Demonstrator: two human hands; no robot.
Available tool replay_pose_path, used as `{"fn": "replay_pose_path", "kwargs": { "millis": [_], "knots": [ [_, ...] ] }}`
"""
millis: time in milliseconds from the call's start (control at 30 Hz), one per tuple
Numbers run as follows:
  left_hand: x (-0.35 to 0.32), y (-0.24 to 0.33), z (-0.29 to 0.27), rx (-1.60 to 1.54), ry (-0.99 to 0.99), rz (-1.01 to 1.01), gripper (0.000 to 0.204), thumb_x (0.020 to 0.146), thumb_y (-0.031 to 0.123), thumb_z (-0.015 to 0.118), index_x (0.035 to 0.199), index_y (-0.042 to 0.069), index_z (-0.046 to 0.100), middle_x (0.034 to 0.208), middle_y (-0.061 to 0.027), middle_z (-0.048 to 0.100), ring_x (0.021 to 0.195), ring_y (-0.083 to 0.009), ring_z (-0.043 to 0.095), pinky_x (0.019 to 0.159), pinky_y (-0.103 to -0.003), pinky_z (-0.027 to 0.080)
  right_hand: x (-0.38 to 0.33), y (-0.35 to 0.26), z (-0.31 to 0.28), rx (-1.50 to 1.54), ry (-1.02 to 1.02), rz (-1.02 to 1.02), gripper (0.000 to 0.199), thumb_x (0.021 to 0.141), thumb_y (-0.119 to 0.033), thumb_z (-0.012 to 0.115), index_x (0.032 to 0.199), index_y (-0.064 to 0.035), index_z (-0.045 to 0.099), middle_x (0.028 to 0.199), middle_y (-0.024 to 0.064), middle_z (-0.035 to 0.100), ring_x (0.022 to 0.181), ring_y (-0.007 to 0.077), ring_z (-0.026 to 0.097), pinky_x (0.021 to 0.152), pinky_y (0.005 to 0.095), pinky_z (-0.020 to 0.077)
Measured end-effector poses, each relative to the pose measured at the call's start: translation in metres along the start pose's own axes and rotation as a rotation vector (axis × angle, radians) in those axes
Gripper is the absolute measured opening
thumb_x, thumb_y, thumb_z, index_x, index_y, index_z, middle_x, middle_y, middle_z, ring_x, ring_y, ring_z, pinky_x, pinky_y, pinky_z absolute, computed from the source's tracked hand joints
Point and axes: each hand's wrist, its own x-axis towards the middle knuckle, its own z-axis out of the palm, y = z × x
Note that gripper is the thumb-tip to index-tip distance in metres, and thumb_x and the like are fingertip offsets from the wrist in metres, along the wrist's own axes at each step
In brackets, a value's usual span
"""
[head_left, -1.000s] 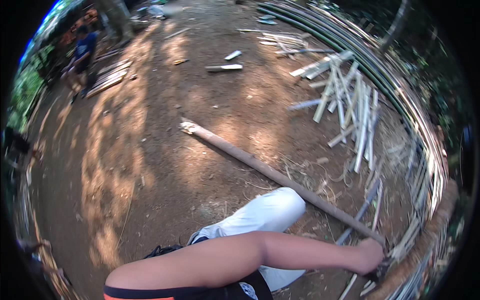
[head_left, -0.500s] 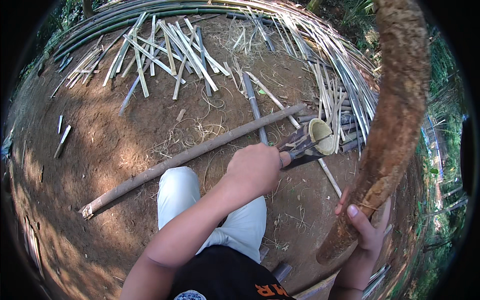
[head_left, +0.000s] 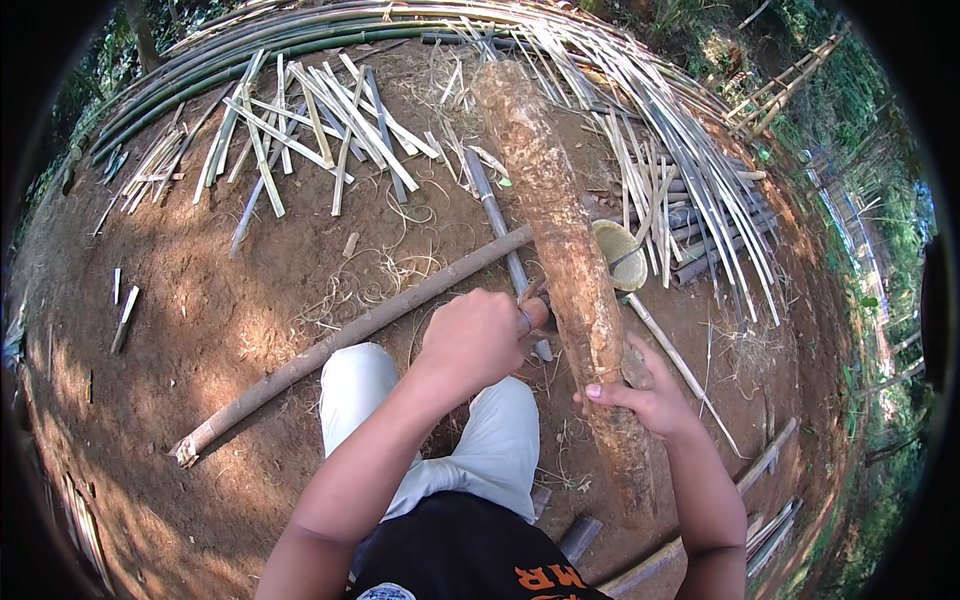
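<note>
My right hand [head_left: 645, 395] grips a thick, rough brown log [head_left: 560, 210] near its lower end. The log rises tilted, its top leaning toward the far left. My left hand [head_left: 478, 340] is closed round the handle of a large knife, whose blade is mostly hidden behind the log. Beyond the log appears the pale, hollow end of a bamboo section [head_left: 624, 268], with a thin dark blade edge lying across it. The rest of that bamboo is hidden. Whether the log touches the knife I cannot tell.
A long pole [head_left: 370, 322] lies across the brown ground before my knees. Split bamboo strips [head_left: 310, 120] are scattered at the far left, with more strips [head_left: 690, 190] piled at the right. Long green bamboo poles [head_left: 250, 58] run along the back.
My right hand has brought the log from the right to the left, in front of the bamboo section and blade. My left hand keeps its hold on the knife handle.
</note>
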Motion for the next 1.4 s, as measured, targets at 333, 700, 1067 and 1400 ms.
{"fn": "replay_pose_path", "kwargs": {
  "millis": [333,700,1067,1400],
  "knots": [
    [0.002,-0.007,0.005,-0.016,-0.024,-0.083,0.022,0.081,0.019,0.070,0.081,-0.003,0.072,0.078,-0.0266,0.070,0.080,-0.0445,0.071,0.077,-0.052,0.057,-0.069,-0.053,0.014,-0.099,0.347,-0.246,0.071,0.083,-0.029,0.084,0.136,0.0032,0.050,0.128,0.0122,0.059,0.116,0.0244,0.060,0.101,0.0403,0.0483],
    [-0.004,-0.018,0.023,0.032,0.007,-0.061,0.022,0.078,0.017,0.071,0.088,-0.002,0.075,0.084,-0.0263,0.072,0.081,-0.0424,0.073,0.077,-0.050,0.059,-0.005,-0.007,0.016,-0.648,0.115,-0.141,0.066,0.086,-0.037,0.080,0.136,0.0006,0.058,0.121,0.0159,0.071,0.111,0.0274,0.070,0.101,0.0366,0.0506],
    [-0.003,-0.019,0.026,0.137,0.123,0.004,0.027,0.088,0.026,0.069,0.086,0.000,0.069,0.078,-0.0245,0.071,0.077,-0.0423,0.072,0.073,-0.052,0.058,-0.038,-0.050,0.034,-0.249,0.247,-0.415,0.055,0.084,-0.023,0.082,0.126,0.0033,0.061,0.115,0.0147,0.073,0.105,0.0203,0.070,0.094,0.0337,0.0537],
    [0.000,-0.028,0.033,0.099,0.116,-0.019,0.018,0.083,0.016,0.067,0.084,-0.001,0.072,0.079,-0.0257,0.071,0.078,-0.0421,0.072,0.073,-0.051,0.058,0.011,0.015,0.009,-0.348,-0.022,-0.144,0.051,0.092,-0.038,0.076,0.128,-0.0027,0.067,0.120,0.0162,0.070,0.122,0.0276,0.063,0.108,0.0379,0.0452]
  ]
}}
